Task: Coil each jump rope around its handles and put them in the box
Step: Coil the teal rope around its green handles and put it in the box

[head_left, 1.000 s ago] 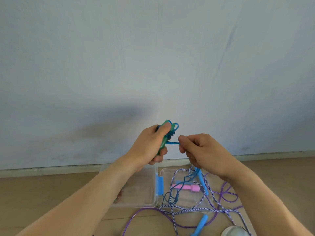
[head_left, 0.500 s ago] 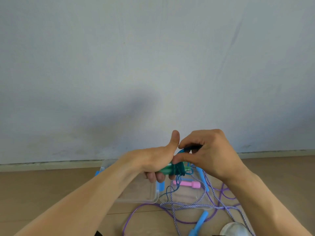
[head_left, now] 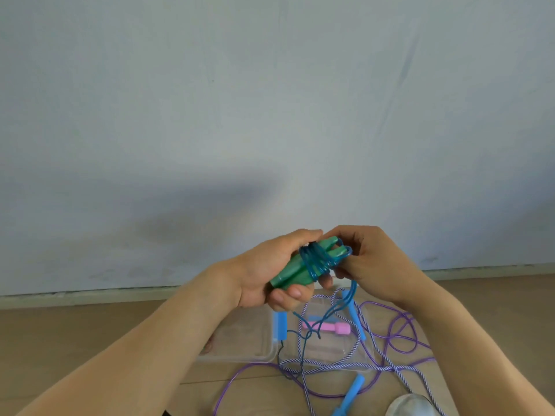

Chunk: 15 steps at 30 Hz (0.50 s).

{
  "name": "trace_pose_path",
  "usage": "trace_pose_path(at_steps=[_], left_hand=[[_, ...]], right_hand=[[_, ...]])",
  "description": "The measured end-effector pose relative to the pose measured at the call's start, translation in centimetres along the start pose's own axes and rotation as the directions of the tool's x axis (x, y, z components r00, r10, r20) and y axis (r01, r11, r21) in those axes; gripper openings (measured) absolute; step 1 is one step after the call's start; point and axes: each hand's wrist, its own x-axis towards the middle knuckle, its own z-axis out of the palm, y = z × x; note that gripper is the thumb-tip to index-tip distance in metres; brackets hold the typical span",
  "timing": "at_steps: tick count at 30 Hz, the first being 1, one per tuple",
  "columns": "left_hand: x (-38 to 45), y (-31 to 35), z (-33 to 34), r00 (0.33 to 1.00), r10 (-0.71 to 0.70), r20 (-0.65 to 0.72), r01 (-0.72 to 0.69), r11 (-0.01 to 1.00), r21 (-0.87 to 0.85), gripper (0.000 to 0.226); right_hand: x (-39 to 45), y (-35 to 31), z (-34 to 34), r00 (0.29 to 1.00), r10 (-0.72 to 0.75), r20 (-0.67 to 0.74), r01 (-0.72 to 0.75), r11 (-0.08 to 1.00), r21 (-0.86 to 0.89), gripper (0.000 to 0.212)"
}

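Observation:
My left hand [head_left: 270, 271] grips two green jump-rope handles [head_left: 295, 273] held side by side, tilted up to the right. Several turns of blue rope [head_left: 318, 261] are wound around their upper part. My right hand [head_left: 372, 259] pinches the blue rope at the handles' tips, and the loose end hangs down toward the floor. Below stands the clear plastic box [head_left: 243, 346] with blue latches. A pink handle [head_left: 333, 328], a purple rope [head_left: 399, 331], a striped purple-white rope [head_left: 339, 366] and blue handles [head_left: 350, 394] lie tangled on the floor beside it.
The clear box lid [head_left: 330, 349] lies right of the box under the ropes. A white rounded object [head_left: 410, 406] sits at the bottom edge. A grey wall rises close behind, with wooden floor [head_left: 75, 334] to the left.
Both hands have lifted the green handles a little and turned them toward me. More blue rope is wound around them than a second ago, and less hangs loose.

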Motion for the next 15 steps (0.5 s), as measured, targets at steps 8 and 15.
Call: trace_pose_path(at_steps=[8, 15], left_hand=[[0.6, 0.1, -0.8, 0.899, 0.072, -0.433, -0.217, 0.93, -0.296, 0.049], [0.9, -0.2, -0.9, 0.78, 0.112, -0.616, -0.048, 0.992, 0.119, 0.055]], right_hand=[[-0.1, -0.2, 0.1, 0.994, 0.111, 0.017, -0.11, 0.993, -0.047, 0.016], [-0.5, -1.4, 1.0, 0.985, 0.138, 0.1, -0.143, 0.989, 0.041, 0.044]])
